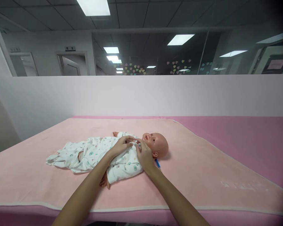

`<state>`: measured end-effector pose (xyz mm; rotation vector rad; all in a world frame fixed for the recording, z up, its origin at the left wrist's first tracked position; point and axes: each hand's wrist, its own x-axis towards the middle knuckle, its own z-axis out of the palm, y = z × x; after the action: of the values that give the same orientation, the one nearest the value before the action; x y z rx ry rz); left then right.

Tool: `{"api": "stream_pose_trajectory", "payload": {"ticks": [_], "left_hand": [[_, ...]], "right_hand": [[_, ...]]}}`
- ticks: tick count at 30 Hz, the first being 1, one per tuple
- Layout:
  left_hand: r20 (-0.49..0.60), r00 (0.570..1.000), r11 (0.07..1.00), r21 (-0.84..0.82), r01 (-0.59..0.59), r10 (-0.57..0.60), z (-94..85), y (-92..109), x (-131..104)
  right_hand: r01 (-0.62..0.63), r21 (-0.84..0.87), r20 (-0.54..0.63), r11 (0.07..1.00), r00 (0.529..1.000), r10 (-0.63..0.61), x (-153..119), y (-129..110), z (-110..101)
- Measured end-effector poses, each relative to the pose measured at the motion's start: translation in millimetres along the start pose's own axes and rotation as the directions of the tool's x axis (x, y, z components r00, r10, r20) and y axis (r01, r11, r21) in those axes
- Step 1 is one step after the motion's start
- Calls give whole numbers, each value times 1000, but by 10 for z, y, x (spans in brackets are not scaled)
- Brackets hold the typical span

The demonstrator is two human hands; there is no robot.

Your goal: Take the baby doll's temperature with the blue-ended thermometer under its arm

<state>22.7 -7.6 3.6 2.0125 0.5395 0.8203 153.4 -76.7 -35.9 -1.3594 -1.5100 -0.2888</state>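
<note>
- The baby doll point(159, 144) lay face-up on a peach mat point(198, 166), head rightward.
- Your left hand point(123, 145), fingers bent, touched its patterned white outfit point(96, 152) near the collar.
- Your right hand point(143, 153) curved beside it; whether either pinched cloth was unclear.

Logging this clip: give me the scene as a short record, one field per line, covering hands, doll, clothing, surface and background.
Left hand: fingers at the chest of the printed outfit
Right hand: fingers at the neckline, close to the left hand's
Doll: on its back, head toward the right of the picture
Printed outfit: white with small motifs, worn by the doll
Blue item: beside the doll's neck, partly hidden
Surface: peach mat over a pink pad
Background: white low wall, glass above
Unclear: whether fingers grip cloth
</note>
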Motion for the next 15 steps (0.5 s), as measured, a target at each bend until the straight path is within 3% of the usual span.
{"api": "stream_pose_trajectory", "payload": {"ticks": [6,15], "left_hand": [[-18,999,973,228,-23,28,5,21,3],[-58,988,920,375,-113,145,26,17,-28]], "right_hand": [[11,-19,0,1000,1000,-11,-17,12,15],[-1,-37,-4,999,1000,1,-6,-20,3]]}}
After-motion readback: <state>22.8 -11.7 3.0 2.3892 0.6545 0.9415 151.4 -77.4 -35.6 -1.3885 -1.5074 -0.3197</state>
